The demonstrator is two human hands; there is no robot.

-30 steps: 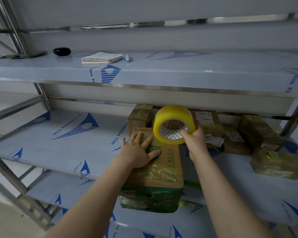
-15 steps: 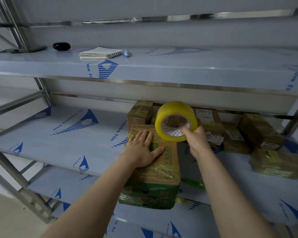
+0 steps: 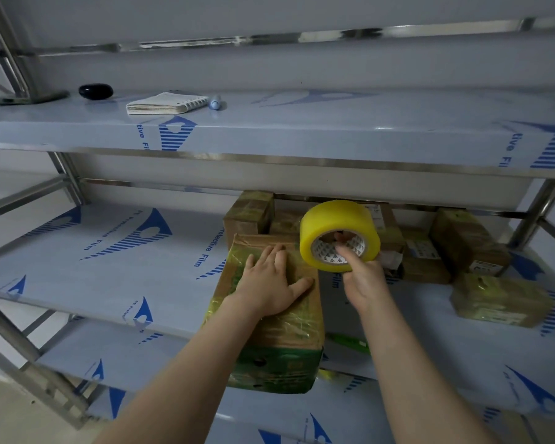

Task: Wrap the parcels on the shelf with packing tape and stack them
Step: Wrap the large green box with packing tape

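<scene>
On the film-covered steel middle shelf (image 3: pixel 77 267), the left hand (image 3: pixel 269 283) presses flat on a crinkly-taped brown cardboard parcel (image 3: pixel 269 331) overhanging the front edge; the right hand (image 3: pixel 362 277) grips a glossy yellow tape roll (image 3: pixel 337 232) above it.

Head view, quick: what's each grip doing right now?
Left grip: open, pressed flat on the parcel.
Right grip: holding the tape, hooked through its core.
</scene>
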